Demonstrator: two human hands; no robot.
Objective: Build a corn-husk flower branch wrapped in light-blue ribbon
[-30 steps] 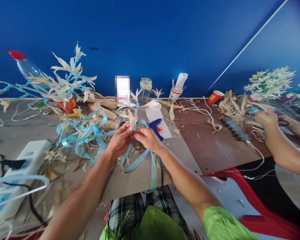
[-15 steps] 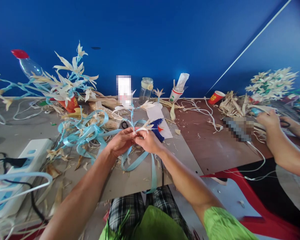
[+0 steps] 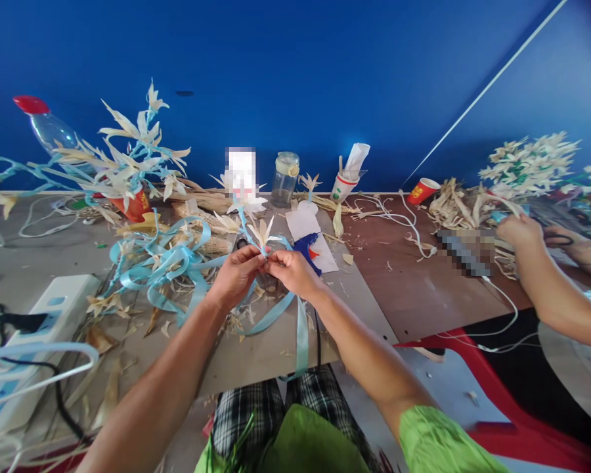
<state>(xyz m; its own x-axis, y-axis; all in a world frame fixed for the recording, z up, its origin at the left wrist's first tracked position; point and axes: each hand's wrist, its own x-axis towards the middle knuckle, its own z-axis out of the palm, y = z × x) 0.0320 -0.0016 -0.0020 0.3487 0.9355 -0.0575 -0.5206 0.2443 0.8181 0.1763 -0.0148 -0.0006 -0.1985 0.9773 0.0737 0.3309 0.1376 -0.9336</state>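
Note:
My left hand (image 3: 236,274) and my right hand (image 3: 291,272) meet fingertip to fingertip over the table, both pinched on a thin stem wrapped in light blue ribbon (image 3: 250,231). Pale corn-husk flowers (image 3: 262,231) stick up from the stem just above my fingers. A loose length of the blue ribbon (image 3: 301,332) hangs from my hands over the table's front edge. Behind my right hand lies a blue glue gun (image 3: 306,248) on a white sheet of paper (image 3: 309,226).
A tangle of blue ribbon (image 3: 160,266) and corn cobs (image 3: 201,220) lies left of my hands, with a finished husk branch (image 3: 128,157) behind. A white power strip (image 3: 34,341) sits at far left. Jar (image 3: 284,177) and cups (image 3: 345,184) stand at the back. Another person's hand (image 3: 522,231) works at right.
The stem with its husk flowers has been turned between my fingers, tipping sideways and back upright. My hands stay in the same spot. The other person's hand has shifted slightly.

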